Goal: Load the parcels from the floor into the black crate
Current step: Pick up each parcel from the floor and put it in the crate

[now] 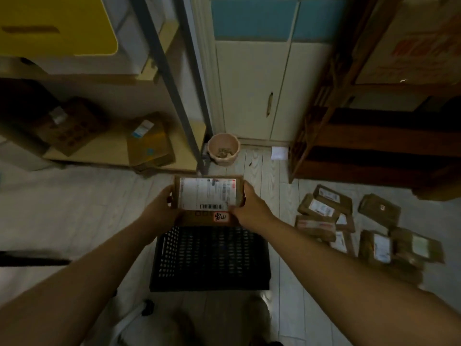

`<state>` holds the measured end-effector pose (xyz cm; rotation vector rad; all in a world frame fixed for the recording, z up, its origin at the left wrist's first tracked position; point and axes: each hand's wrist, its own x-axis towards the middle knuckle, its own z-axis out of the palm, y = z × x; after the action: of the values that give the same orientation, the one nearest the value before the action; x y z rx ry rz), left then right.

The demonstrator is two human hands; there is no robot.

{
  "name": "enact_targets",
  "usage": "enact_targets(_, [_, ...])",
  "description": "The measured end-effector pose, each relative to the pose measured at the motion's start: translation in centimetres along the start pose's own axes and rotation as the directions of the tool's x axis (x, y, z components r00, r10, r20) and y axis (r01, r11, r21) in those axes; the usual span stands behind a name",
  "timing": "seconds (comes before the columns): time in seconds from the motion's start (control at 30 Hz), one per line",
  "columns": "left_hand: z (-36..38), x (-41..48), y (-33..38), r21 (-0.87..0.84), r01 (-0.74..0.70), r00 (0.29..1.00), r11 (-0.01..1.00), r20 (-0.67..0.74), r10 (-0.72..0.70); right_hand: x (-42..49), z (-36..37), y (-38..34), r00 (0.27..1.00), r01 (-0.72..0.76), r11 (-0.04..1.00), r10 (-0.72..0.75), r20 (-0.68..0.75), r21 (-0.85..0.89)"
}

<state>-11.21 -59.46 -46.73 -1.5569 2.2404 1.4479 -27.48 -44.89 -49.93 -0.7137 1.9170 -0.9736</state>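
Parcel point(208, 194) w/ white label is hanging over the far end of the black crate point(212, 258). Left hand point(159, 208) and right hand point(252, 208) are gripping its short ends, fingers point(247, 189) curled round it. Loading step is running; next move is asking to lower it flat inside, I think. Crate is holding maybe one brown parcel point(207, 219) at far wall, otherwise bare. Other parcels on the floor point(324, 213) are waiting at right.

pink bucket point(223, 151) on floor point(74, 208) by cabinet point(249, 96) | white paper point(279, 152) near dark wooden shelf point(374, 141)
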Motion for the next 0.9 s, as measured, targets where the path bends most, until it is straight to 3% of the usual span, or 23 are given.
enact_targets(0.1, [0.4,4.2,-3.8,0.038,0.015,0.999,0.999,0.049,-0.017,3.5,3.3,2.5,0.999,-0.049,0.999,0.049,0.019,0.015])
enact_targets(0.43, [7.1,20.2,-23.5,0.214,-0.106,0.993,0.971,-0.021,0.113,17.7,19.9,17.2,0.990,-0.116,0.988,0.124,-0.069,0.104])
enact_targets(0.53, [10.6,23.2,-28.9,0.089,-0.090,0.989,0.992,-0.108,0.099,20.4,24.1,22.9,0.987,-0.112,0.984,0.127,-0.101,0.141])
enact_targets(0.67, [14.3,23.2,-35.0,0.021,-0.109,0.971,0.994,-0.212,0.111,19.9,27.5,29.2,0.984,-0.109,0.994,0.109,-0.140,0.012])
enact_targets(0.77, [15.5,22.3,-36.9,-0.003,-0.082,0.980,0.997,-0.181,0.080,19.2,28.1,30.9,0.987,-0.119,0.993,0.120,-0.103,0.019])
enact_targets(0.9, [15.3,23.3,-37.6,0.141,0.015,0.999,0.990,-0.054,-0.007,19.6,28.6,30.9,0.986,-0.165,0.986,0.166,-0.028,0.039])
